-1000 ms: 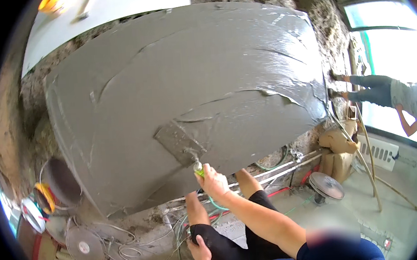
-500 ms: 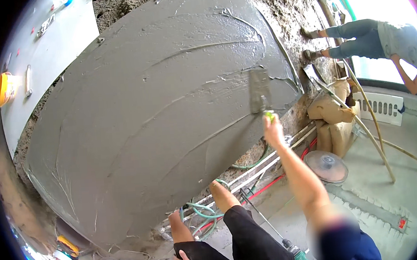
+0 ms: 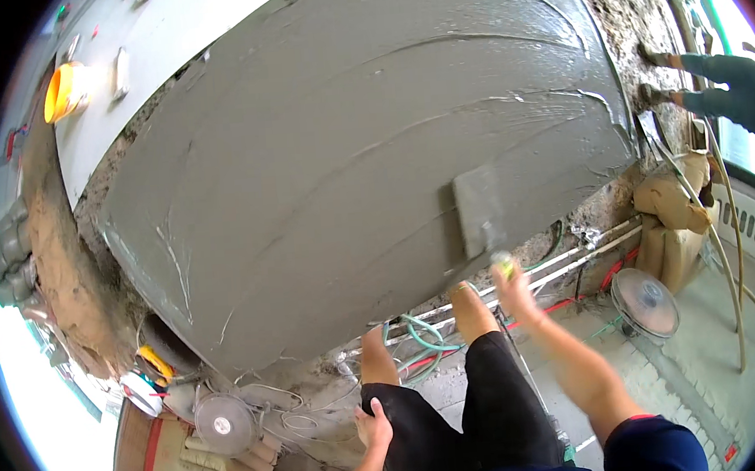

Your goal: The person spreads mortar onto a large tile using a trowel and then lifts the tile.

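Trowel (image 3: 472,216) blade lies just right of the frame's centre, flat against the grey mortar slab (image 3: 304,188), above and slightly left of the right hand (image 3: 514,289), which is wrapped around its yellow-green handle. The blade's long axis runs nearly up and down the frame, leaning a little. The left hand (image 3: 374,426), well apart at lower centre, is loosely unclenched beside the black shorts (image 3: 426,433) and shows nothing in its grasp.

The blade is a thin, mortar-smeared rectangle. The slab looks damp and mostly smooth, with curved raised ridges toward the upper right; rough, crumbly brown ground (image 3: 629,8) borders it there. A glossy yellow bucket (image 3: 59,93) sits at upper left.
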### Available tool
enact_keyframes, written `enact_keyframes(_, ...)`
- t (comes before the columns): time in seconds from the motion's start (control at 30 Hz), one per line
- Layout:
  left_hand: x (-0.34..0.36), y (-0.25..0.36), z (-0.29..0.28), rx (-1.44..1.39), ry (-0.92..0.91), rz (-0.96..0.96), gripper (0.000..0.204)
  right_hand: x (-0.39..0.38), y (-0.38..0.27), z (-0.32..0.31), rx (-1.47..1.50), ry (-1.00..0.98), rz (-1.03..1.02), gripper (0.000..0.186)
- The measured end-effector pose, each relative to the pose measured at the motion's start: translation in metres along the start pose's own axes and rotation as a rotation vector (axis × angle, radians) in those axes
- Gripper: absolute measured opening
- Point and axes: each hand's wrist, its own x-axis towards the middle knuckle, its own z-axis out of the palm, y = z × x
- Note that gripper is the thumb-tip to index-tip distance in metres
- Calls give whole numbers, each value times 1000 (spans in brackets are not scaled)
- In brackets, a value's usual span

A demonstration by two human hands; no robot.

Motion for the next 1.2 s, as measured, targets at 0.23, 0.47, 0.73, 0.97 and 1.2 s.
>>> enact_keyframes(0.23,8,-37,-6,-263,-73,31,85,-162,-53,202,-258,-380,-19,46)
enact_keyframes(0.47,26,-86,6,-473,-121,87,78,-252,-104,344,-389,-738,-180,46)
enact_keyframes(0.73,45,-120,-14,-406,-228,94,80,-241,-65,301,-494,-308,-347,31)
enact_keyframes(0.97,53,-129,2,-287,-247,157,80,-166,-39,173,-341,59,82,29)
enact_keyframes(1.2,44,-105,-11,-202,-213,187,80,-102,95,94,285,453,138,25)
